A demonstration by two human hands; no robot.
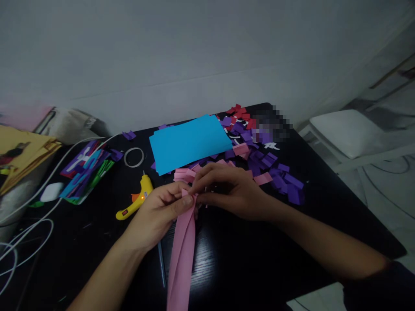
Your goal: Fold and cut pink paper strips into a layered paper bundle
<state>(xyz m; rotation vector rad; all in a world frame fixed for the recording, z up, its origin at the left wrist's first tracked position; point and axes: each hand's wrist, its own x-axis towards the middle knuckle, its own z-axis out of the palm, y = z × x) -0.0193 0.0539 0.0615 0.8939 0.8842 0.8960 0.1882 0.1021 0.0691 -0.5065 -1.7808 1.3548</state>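
A long folded pink strip (182, 259) runs down toward the bottom edge of the view. My left hand (162, 211) is closed on its upper end, thumb on top. My right hand (230, 192) pinches at the same end, its fingertips touching the paper beside my left thumb. Beyond my hands lie blue sheets (191, 142), with pink folded pieces (184, 175) along their near edge. To the left of my left hand is a yellow glue gun (138, 198) with a small orange light. A thin dark rod (161, 263) lies beside the strip.
Purple folded pieces (293, 188) and red pieces (240, 112) are scattered at the back right. A tape ring (134, 157), colored paper pieces (86, 172), white cables (48, 220) and a white case (52, 191) are at left. A white cushioned seat (348, 131) stands right of the black table (253, 259).
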